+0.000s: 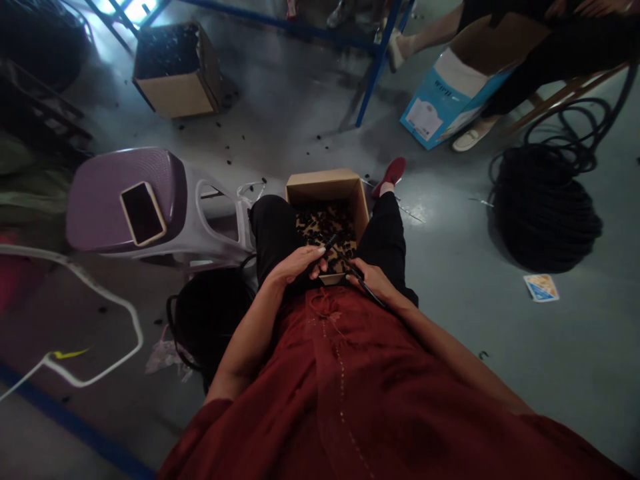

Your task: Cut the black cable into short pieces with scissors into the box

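Note:
My left hand (300, 263) is closed, its thumb and fingers pinching a small black piece (331, 242) over the open cardboard box (325, 179) between my knees. My right hand (376, 280) wraps round a slim dark tool (370, 292); its handle end sticks out below my fingers, and its other end points toward the left hand. Blur and shadow hide the tool's exact kind. Many small black pieces (320, 223) lie in the box beneath both hands.
To the left, a phone (143, 213) lies on a purple stool (95, 200), with a black bag (213, 310) below it. A coil of black cord (547, 207) sits at right. Farther off stand a filled carton (175, 97), a blue box (435, 100) and a seated person's leg (525, 80).

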Available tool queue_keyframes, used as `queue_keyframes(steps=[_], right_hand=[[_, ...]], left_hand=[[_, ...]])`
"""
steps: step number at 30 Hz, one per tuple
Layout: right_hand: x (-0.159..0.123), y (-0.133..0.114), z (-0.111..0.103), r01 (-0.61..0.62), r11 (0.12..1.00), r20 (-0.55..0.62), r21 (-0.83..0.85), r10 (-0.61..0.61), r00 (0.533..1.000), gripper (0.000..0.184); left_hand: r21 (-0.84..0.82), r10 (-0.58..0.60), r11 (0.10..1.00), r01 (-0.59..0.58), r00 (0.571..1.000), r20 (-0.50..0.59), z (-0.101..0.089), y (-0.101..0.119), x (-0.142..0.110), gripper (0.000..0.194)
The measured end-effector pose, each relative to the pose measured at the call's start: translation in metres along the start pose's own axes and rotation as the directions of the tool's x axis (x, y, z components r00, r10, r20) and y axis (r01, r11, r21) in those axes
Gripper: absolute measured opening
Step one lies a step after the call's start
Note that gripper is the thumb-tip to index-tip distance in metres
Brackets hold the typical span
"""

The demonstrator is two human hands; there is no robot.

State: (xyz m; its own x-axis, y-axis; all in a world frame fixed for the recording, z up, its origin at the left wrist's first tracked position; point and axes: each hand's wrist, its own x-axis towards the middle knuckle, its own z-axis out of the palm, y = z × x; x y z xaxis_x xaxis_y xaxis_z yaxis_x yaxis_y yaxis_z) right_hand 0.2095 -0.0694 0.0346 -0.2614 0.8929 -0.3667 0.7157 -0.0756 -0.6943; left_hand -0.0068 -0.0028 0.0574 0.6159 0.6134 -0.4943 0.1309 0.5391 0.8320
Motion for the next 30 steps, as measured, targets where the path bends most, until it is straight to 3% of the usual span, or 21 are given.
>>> queue_keyframes(steps=[5, 10, 13, 19, 24, 30], right_hand=[[0.001, -0.002, -0.003, 0.027, 0.999, 0.025, -0.035, -0.027, 0.999, 0.032], [0.004, 0.004, -0.002, 0.070, 0.995, 0.053, -0.068, -0.067, 0.996, 0.036], [0.005, 0.008, -0.001, 0.054, 0.995, 0.063, -0.079, -0.049, 0.997, 0.037], [0.005, 0.007, -0.001, -0.004, 0.994, 0.092, -0.110, 0.014, 0.996, 0.039], [0.004, 0.006, -0.002, -0.023, 0.997, 0.126, -0.070, 0.032, 0.992, 0.040], [0.001, 0.005, -0.006, -0.044, 0.999, 0.180, 0.012, 0.041, 0.983, 0.044]], left_hand=[[-0.035, 0.015, 0.999, -0.015, 1.000, 0.012, 0.000, -0.003, -0.001, 0.037], [0.199, 0.036, 0.980, -0.022, 0.997, -0.069, 0.002, -0.006, 0.002, 0.032], [0.388, 0.076, 0.921, -0.012, 0.986, -0.149, 0.005, -0.007, 0.002, 0.032], [0.705, 0.239, 0.709, -0.002, 0.941, -0.238, 0.012, -0.012, 0.003, 0.029], [0.793, 0.302, 0.610, -0.007, 0.927, -0.224, 0.012, -0.020, 0.006, 0.027], [0.809, 0.319, 0.588, -0.015, 0.923, -0.215, 0.011, -0.028, 0.008, 0.031]])
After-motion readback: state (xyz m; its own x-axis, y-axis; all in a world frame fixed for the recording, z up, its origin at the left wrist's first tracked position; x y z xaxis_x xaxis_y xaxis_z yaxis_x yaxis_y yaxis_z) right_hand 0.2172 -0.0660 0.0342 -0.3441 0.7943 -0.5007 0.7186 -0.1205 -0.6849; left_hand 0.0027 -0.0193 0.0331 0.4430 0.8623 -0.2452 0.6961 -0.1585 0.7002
